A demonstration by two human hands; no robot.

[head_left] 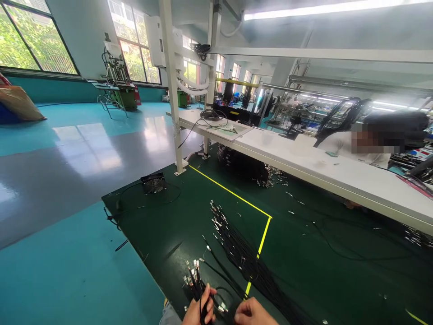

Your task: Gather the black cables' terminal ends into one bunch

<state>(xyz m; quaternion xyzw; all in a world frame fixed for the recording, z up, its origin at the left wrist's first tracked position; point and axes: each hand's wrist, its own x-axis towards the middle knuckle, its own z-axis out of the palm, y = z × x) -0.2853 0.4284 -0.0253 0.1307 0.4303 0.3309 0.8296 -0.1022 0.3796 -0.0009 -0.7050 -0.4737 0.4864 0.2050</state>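
Observation:
My left hand (200,309) is wrapped round a bunch of black cables (195,280), whose bare metal connector ends point up and away from me. At the bottom edge, my right hand (254,312) has its fingers curled in; what they hold, if anything, is hidden. Between the hands, a few more connector ends lie near the table surface. A long bundle of black cables (243,253) stretches across the dark green table (162,234) beyond my right hand, its silvery tips toward the far side. Two or so single cables lie apart along its left side.
Yellow tape (233,194) marks a corner on the table. A small black fan (153,183) stands near the left edge. A white shelf (270,142) on posts spans the table, with a dark cable pile (241,167) beneath. Another person (352,144) sits behind it.

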